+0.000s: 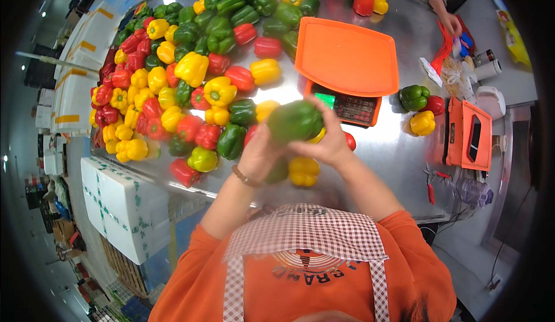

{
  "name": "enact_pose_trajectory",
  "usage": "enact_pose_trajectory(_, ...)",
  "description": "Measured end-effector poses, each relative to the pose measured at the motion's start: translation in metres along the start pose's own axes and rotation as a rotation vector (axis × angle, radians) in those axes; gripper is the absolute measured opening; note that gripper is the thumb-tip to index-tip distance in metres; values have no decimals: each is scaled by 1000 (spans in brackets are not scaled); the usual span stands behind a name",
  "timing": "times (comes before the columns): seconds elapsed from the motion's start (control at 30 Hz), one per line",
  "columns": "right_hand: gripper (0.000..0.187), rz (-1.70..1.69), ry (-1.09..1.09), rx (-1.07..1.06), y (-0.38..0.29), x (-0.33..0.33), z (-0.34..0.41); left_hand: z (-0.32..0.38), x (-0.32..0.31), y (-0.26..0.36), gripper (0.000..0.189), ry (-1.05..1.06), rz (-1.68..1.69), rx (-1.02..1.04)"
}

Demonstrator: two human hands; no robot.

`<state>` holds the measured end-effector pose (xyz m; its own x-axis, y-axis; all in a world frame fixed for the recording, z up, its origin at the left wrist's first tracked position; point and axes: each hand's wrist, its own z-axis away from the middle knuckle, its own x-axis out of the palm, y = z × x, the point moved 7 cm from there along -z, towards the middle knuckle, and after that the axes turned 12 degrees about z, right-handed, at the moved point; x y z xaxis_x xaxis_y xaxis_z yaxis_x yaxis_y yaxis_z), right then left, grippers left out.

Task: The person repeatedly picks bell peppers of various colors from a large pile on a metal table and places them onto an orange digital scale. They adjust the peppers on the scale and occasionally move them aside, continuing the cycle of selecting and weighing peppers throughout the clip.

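Note:
A large green bell pepper (295, 121), slightly blurred, is held between my two hands above the metal table. My left hand (260, 153), with a bracelet at the wrist, grips its left side. From the right, my right hand (328, 139) closes round it, thumb in front. Behind my right hand, part of a yellow pepper (318, 136) and a bit of a red pepper (350, 141) show; whether the hand touches them I cannot tell. Another yellow bell pepper (304, 171) lies on the table below my hands. Just beyond them stands an orange scale (347, 57) with a lit green display.
A heap of red, yellow and green peppers (173, 75) covers the table's left. Three peppers (421, 105) sit right of the scale, near an orange box (468, 135) and pliers (433, 174). Across the table, another person's hand (451, 23) touches red strips. A foam box (125, 205) stands lower left.

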<state>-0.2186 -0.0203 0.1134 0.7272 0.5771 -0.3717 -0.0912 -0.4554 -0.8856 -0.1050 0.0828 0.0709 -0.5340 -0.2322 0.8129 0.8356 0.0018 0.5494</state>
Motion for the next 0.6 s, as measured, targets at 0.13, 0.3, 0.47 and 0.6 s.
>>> enact_pose_trajectory(0.13, 86, 222, 341, 114, 36, -80, -34, 2, -38, 29, 52, 308, -362, 95)
enact_pose_trajectory(0.3, 87, 538, 451, 196, 91, -136, -84, 8, -70, 37, 47, 390, -397, 160)
enact_pose_trajectory(0.47, 90, 608, 347, 253, 127, -126, -93, 8, -75, 26, 56, 341, -605, 228)
enact_pose_trajectory(0.6, 87, 701, 531, 120, 111, -129, -70, 2, -75, 40, 59, 345, -834, 312)
